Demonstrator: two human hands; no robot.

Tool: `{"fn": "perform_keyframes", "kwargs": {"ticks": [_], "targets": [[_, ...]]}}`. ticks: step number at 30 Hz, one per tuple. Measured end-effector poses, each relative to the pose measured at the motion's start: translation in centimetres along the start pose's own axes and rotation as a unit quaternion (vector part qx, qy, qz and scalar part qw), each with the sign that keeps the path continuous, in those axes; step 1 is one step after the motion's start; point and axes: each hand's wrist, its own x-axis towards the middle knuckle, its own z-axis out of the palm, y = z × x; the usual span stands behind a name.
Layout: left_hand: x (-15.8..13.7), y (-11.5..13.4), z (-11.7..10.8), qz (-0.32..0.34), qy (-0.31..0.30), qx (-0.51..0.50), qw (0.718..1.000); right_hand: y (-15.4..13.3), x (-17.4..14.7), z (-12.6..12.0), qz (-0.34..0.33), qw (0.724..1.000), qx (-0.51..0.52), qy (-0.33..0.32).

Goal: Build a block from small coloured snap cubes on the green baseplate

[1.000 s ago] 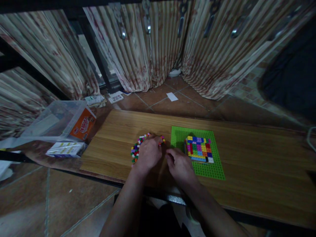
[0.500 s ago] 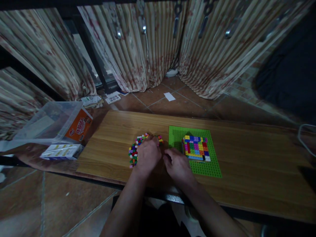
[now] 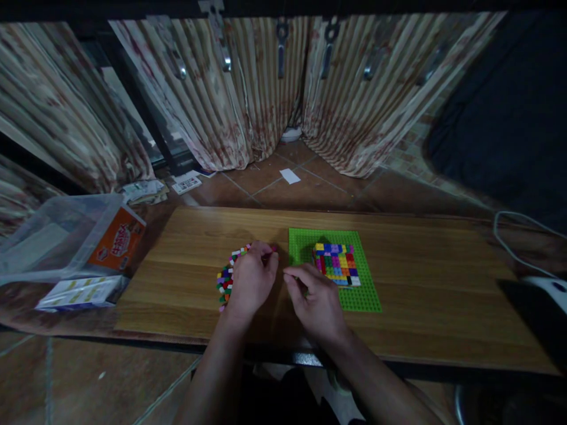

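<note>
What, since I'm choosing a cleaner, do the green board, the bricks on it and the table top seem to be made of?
Green board: probably plastic, fairly matt, with rows of moulded studs.
Bricks: likely hard plastic, in bright solid colours with studded tops.
Table top: wood or wood-look laminate, smooth with grain lines; I can't tell which.

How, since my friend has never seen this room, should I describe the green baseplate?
Find the long wooden tabletop, then the person's right hand near its middle. Partly behind that hand lies the baseplate: a flat, bright green studded sheet, unlike the multicoloured brick structure on it.
</note>
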Motion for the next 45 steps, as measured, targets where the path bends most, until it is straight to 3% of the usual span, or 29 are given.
{"fn": "perform_keyframes", "kwargs": {"ticks": [3, 9, 14, 26, 29, 32, 37, 45], "targets": [[-0.2, 0.5, 0.6, 0.014, -0.019, -0.159, 0.987, 0.3, 0.3, -1.0, 0.005, 0.999, -0.013, 0.038], [-0.5, 1.8, 1.4, -0.026, -0.120, -0.374, 0.919, 1.2, 0.6, -2.1, -0.004, 0.999, -0.018, 0.032], [-0.3, 2.3, 1.6, -0.045, -0.159, -0.410, 0.897, 1.2, 0.7, -3.0, 0.029, 0.999, -0.004, 0.042], [-0.6, 3.8, 3.0, -0.078, -0.154, -0.439, 0.882, 2.1, 0.7, -4.7, 0.064, 0.997, 0.012, 0.044], [-0.4, 3.9, 3.3, -0.084, -0.162, -0.420, 0.889, 3.2, 0.8, -5.3, 0.069, 0.995, -0.011, 0.074], [-0.3, 3.6, 3.6, -0.076, -0.127, -0.369, 0.918, 4.4, 1.0, -5.9, 0.074, 0.990, -0.071, 0.101], [-0.3, 3.1, 4.3, -0.030, -0.097, -0.247, 0.964, 5.4, 1.3, -6.0, 0.075, 0.986, -0.130, 0.070], [-1.0, 4.0, 4.7, -0.029, -0.145, -0.208, 0.967, 5.4, 1.5, -5.3, 0.062, 0.977, -0.190, 0.072]]}}
